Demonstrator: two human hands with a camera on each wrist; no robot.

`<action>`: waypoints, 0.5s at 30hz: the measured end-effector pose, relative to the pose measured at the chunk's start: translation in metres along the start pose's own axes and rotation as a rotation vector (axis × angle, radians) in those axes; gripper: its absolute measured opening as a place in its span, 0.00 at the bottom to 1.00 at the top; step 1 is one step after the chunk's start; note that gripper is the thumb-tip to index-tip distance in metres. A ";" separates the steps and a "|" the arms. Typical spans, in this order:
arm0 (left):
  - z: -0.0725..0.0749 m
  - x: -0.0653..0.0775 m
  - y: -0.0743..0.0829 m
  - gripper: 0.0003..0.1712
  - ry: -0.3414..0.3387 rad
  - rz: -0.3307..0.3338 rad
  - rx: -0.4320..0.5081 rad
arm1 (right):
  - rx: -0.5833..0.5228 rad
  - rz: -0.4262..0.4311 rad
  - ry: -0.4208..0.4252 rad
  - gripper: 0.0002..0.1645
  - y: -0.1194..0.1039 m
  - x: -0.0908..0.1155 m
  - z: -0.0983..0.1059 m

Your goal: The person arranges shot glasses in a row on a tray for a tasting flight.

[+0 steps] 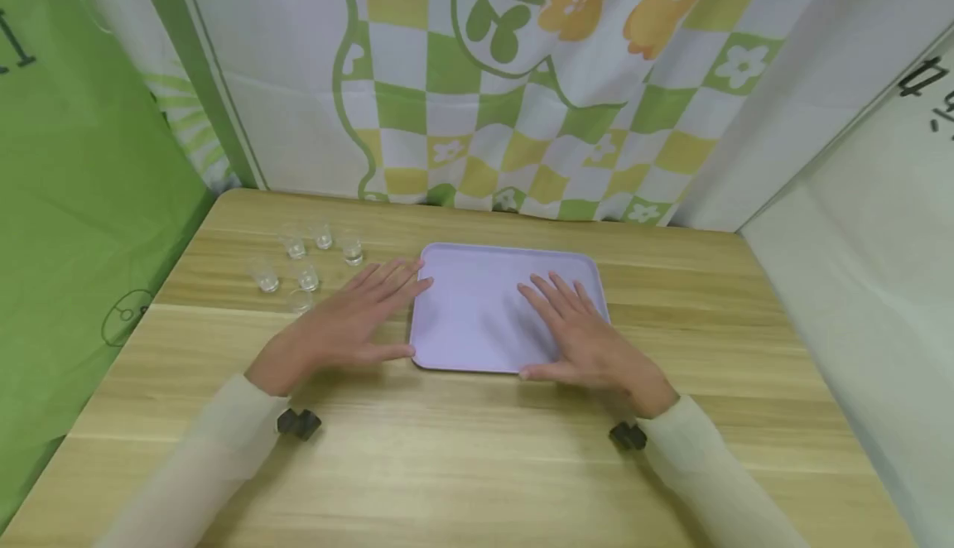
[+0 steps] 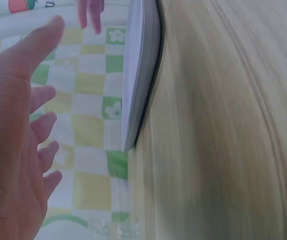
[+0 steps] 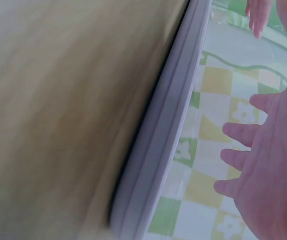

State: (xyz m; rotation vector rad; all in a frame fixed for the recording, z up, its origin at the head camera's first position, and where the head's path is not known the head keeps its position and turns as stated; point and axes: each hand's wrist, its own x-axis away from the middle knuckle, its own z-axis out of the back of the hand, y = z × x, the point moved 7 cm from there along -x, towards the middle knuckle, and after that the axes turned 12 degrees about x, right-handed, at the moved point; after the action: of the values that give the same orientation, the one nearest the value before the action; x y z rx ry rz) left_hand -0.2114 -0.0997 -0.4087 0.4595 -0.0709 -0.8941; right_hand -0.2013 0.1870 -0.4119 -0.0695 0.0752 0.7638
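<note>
A pale purple tray (image 1: 477,308) lies flat on the wooden table, and its rim shows from the side in both wrist views. My left hand (image 1: 358,320) hovers by the tray's left edge, fingers spread and holding nothing. Over the right part of the tray is my right hand (image 1: 585,337), its fingers also straight and apart. In the right wrist view, a gap shows between the right hand (image 3: 271,155) and the tray's rim (image 3: 158,130). The left hand (image 2: 13,130) likewise stands off from the rim (image 2: 141,80) in the left wrist view.
Several small clear glasses (image 1: 307,276) stand in a group at the table's left rear, just beyond the left hand. A checked curtain (image 1: 522,134) hangs along the back edge. Green cloth (image 1: 82,225) borders the left side, white sheeting (image 1: 872,225) the right.
</note>
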 end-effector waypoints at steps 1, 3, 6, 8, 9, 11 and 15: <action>0.001 0.002 -0.001 0.54 0.006 0.005 -0.002 | -0.002 -0.011 0.004 0.69 0.002 0.002 0.000; 0.004 0.006 -0.004 0.54 0.023 0.010 -0.008 | -0.005 -0.029 0.014 0.71 0.006 0.006 0.000; 0.008 0.015 -0.006 0.53 0.059 0.003 -0.010 | -0.002 -0.046 0.027 0.72 0.012 0.012 0.000; 0.011 0.021 -0.007 0.52 0.089 0.000 -0.017 | -0.005 -0.059 0.033 0.73 0.015 0.015 -0.001; 0.013 0.025 -0.007 0.52 0.107 0.004 -0.021 | -0.006 -0.069 0.037 0.74 0.017 0.016 -0.002; 0.018 0.032 -0.009 0.51 0.146 0.032 -0.042 | -0.023 -0.095 0.035 0.75 0.021 0.020 -0.002; 0.028 0.046 -0.013 0.50 0.242 0.114 -0.093 | -0.038 -0.153 0.023 0.75 0.028 0.030 -0.003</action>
State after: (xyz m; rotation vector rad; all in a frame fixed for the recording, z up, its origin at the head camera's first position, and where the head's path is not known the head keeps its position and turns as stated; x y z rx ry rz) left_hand -0.1988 -0.1521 -0.3948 0.4688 0.1645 -0.7215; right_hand -0.1995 0.2276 -0.4186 -0.1189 0.0767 0.6116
